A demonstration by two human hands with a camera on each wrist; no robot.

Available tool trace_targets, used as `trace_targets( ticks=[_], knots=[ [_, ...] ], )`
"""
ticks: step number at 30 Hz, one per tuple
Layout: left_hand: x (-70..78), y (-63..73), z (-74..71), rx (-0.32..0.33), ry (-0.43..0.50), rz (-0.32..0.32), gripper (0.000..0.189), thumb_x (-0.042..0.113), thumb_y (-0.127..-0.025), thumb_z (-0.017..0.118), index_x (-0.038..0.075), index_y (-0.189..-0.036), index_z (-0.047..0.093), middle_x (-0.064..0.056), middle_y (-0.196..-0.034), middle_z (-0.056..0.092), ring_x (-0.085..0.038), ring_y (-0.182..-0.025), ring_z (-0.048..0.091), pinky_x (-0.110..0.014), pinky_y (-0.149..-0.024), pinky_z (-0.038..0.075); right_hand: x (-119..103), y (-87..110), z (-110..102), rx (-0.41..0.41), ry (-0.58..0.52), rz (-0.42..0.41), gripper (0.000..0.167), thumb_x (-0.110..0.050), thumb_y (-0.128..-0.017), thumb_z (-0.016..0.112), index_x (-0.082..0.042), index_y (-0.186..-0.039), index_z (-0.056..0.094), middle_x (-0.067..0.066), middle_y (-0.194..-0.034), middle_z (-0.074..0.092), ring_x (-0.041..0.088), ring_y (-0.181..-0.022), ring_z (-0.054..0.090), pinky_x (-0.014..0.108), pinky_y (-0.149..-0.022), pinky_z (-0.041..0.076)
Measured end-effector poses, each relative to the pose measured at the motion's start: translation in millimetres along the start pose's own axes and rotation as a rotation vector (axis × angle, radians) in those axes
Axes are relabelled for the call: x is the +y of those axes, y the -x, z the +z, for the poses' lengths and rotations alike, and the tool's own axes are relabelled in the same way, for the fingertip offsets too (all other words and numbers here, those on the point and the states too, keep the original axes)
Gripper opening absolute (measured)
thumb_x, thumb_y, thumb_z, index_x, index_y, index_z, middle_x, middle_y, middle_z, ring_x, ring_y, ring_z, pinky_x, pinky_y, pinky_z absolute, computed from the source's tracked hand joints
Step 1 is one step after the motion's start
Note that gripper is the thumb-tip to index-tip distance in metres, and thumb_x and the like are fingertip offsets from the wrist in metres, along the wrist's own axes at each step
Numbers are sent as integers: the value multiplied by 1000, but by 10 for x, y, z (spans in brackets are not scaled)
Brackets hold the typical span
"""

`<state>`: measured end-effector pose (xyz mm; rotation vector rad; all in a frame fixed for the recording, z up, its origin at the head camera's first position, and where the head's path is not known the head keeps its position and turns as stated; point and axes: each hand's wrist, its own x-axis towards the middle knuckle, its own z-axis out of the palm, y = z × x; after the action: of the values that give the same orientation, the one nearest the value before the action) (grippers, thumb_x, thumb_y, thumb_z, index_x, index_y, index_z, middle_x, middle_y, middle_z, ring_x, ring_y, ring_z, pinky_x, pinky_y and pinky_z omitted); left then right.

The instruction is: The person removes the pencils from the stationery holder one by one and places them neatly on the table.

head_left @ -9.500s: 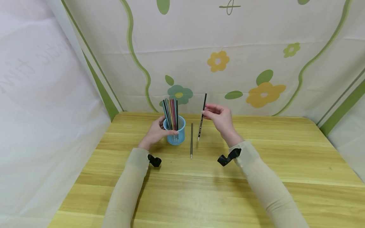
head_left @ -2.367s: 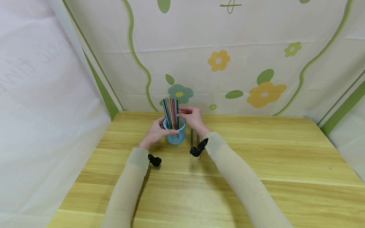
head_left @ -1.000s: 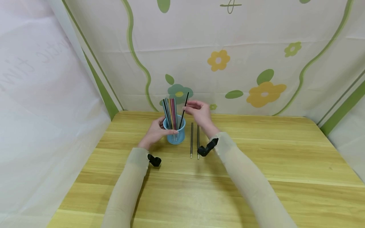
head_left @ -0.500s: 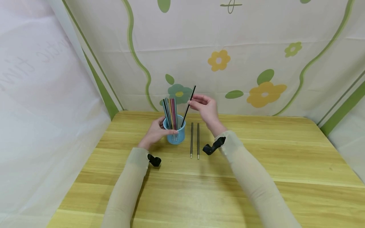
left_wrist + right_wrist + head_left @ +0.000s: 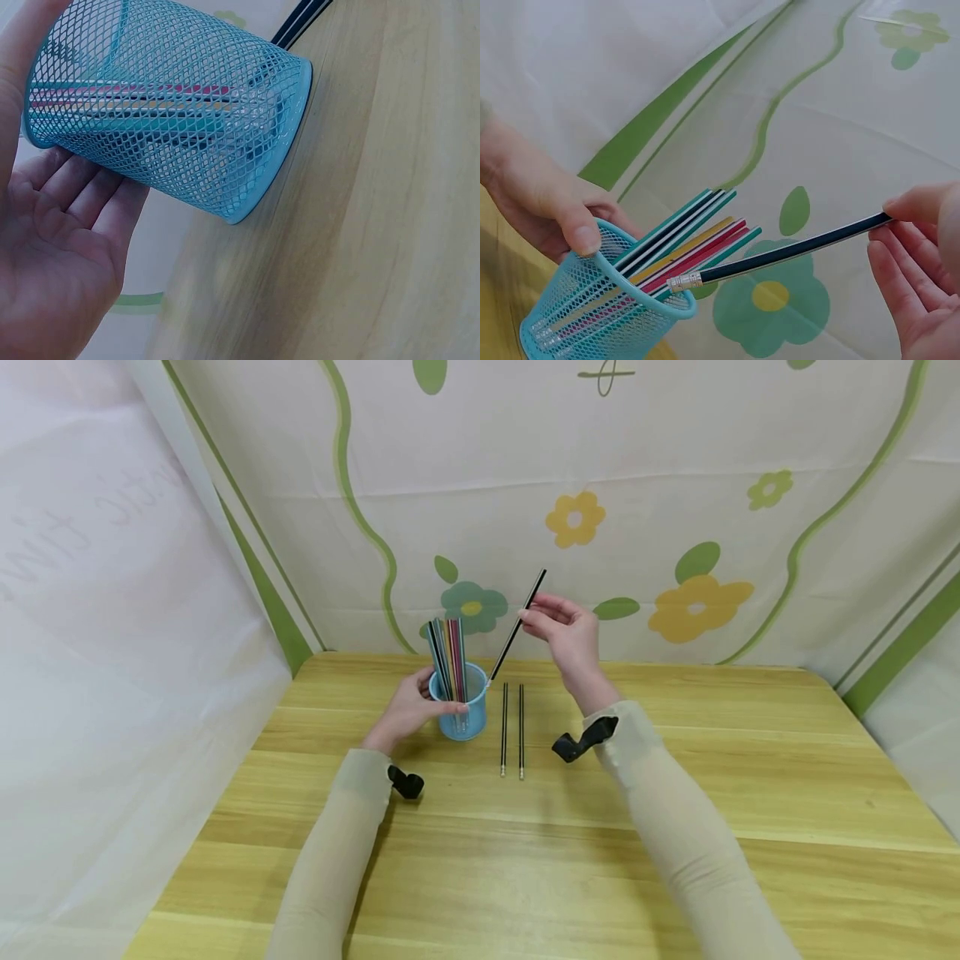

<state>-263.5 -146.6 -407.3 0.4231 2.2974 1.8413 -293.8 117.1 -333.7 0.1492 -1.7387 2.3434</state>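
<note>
A light blue mesh pencil cup stands upright on the wooden table, and my left hand grips it by the rim, thumb in front and fingers behind. Several striped pencils in teal, black, yellow and red lean inside it, eraser ends down. Between thumb and fingertips, my right hand pinches a black striped pencil. That pencil slants, its metal-and-eraser end right at the cup's rim. Two more black pencils lie side by side on the table, just right of the cup, erasers toward me.
The wooden table reaches back to a pale cloth backdrop printed with flowers and leaves. White cloth also hangs on the left side. Each wrist carries a small black camera mount.
A second black pencil has been laid beside the first. Since then my right hand has drawn another black pencil up and rightward out of the cup. The left hand has stayed on the cup.
</note>
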Motion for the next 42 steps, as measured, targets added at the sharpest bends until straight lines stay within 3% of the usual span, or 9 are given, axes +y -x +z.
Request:
trace_targets(
  ticks=[6, 8, 12, 26, 42],
  knots=[
    [-47, -24, -8, 5, 2, -5, 82, 12, -80, 89, 1, -149, 46, -17, -131, 62, -31, -119, 60, -44, -103, 47, -24, 6, -111, 9, 24, 24, 37, 0, -87, 81, 10, -119, 67, 15, -99, 72, 23, -86, 73, 37, -83, 58],
    [41, 12, 0, -2, 10, -16, 83, 10, -81, 88, -1, -150, 44, -19, -132, 61, -33, -120, 60, -45, -104, 46, -21, 12, -148, 9, 47, 31, 37, -1, -87, 81, 9, -119, 67, 14, -100, 72, 23, -86, 73, 38, -84, 58],
    [59, 20, 0, -7, 7, -21, 83, 10, -81, 88, 0, -151, 43, -18, -132, 62, -31, -120, 60, -43, -103, 47, -8, 22, -218, 5, 95, 42, 38, -3, -87, 81, 8, -121, 67, 14, -102, 72, 23, -87, 73, 39, -85, 58],
    [30, 4, -10, -6, 8, -30, 88, 13, -80, 89, 1, -153, 41, -17, -133, 61, -31, -120, 60, -43, -103, 47, 22, 52, -425, -9, 156, 118, 37, -4, -86, 83, 4, -119, 70, 13, -100, 71, 21, -81, 73, 34, -78, 60],
    [53, 14, -7, -5, -1, -25, 88, 14, -81, 89, 0, -153, 40, -17, -132, 62, -30, -119, 60, -43, -103, 48, 175, 155, -588, -82, 270, 191, 39, -5, -89, 79, 7, -125, 66, 12, -102, 73, 22, -83, 73, 43, -86, 58]
  ],
)
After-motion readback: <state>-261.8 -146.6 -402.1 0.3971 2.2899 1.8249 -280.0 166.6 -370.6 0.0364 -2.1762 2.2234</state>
